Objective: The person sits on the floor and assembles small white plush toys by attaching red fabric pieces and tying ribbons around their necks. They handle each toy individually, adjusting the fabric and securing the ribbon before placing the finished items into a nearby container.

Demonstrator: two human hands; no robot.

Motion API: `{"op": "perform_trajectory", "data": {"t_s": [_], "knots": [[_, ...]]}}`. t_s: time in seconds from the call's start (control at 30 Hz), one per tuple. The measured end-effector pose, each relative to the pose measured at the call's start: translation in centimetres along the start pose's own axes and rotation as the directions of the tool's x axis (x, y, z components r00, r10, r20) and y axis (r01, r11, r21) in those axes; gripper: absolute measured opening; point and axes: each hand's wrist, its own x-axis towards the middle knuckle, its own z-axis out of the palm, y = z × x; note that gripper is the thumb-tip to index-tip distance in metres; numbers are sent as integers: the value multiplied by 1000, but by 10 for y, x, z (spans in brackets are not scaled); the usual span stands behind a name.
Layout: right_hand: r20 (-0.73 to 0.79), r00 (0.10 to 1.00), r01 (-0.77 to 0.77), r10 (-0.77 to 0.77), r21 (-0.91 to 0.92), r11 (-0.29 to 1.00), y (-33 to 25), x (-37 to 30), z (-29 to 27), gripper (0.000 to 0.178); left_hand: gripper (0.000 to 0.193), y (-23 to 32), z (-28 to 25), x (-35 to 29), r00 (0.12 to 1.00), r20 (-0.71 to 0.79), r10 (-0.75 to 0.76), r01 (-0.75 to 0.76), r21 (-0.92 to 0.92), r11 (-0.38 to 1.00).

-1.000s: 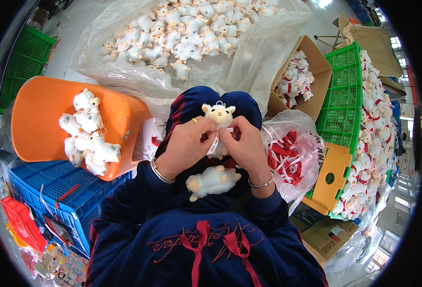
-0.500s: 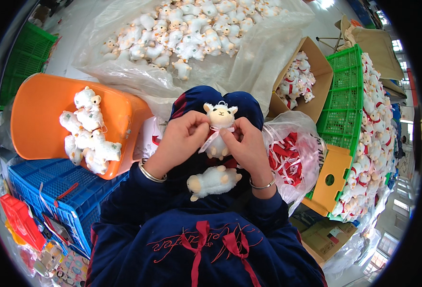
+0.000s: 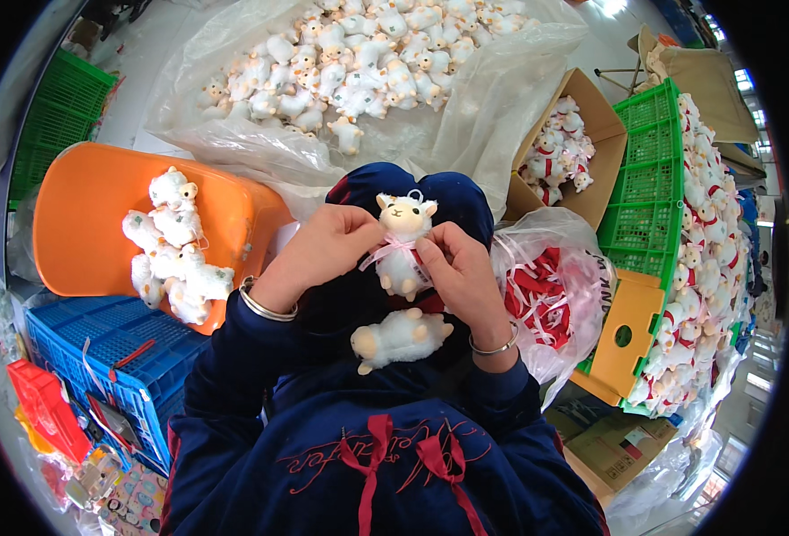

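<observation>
A small white plush sheep (image 3: 401,263) with a beige face and a hanging loop on its head is held upright over my knees. A pale pink ribbon (image 3: 401,243) is tied in a bow round its neck. My left hand (image 3: 345,234) pinches the ribbon at the left of the neck. At the other side my right hand (image 3: 455,263) has thumb and finger closed on the ribbon's right part, against the sheep's body. Below it, a second plush sheep (image 3: 402,340) lies on its side on my lap, touched by neither hand.
Several plush sheep rest on an orange plastic chair (image 3: 82,223) at left, above a blue crate (image 3: 117,339). Ahead, a plastic sheet (image 3: 234,147) bears a heap of sheep. To the right are a bag of red and pink ribbons (image 3: 546,299), a cardboard box (image 3: 602,134) and a green crate (image 3: 640,170).
The sheep has tilted and shifted slightly left. My left hand has drawn a little up and left, and the ribbon's bow now spreads wider across the neck.
</observation>
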Motion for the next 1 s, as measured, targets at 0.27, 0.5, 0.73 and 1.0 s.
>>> {"op": "perform_trajectory", "data": {"t_s": [0.27,0.5,0.73,1.0], "knots": [[-19,1000,18,-18,-19,1000,2,1,1,21,20,-7,14,-1,954,-60,293,-280,167,945],[-30,999,19,-21,-44,999,1,1,0,19,10,-1,18,-14,964,-132,231,-238,-42,970],[-14,1000,13,-13,2,1000,2,1,2,19,22,13,19,-17,989,-140,43,-41,22,999],[-53,998,41,-41,9,999,5,-1,-3,16,15,-8,23,-11,988,-35,151,-155,-185,971]]}}
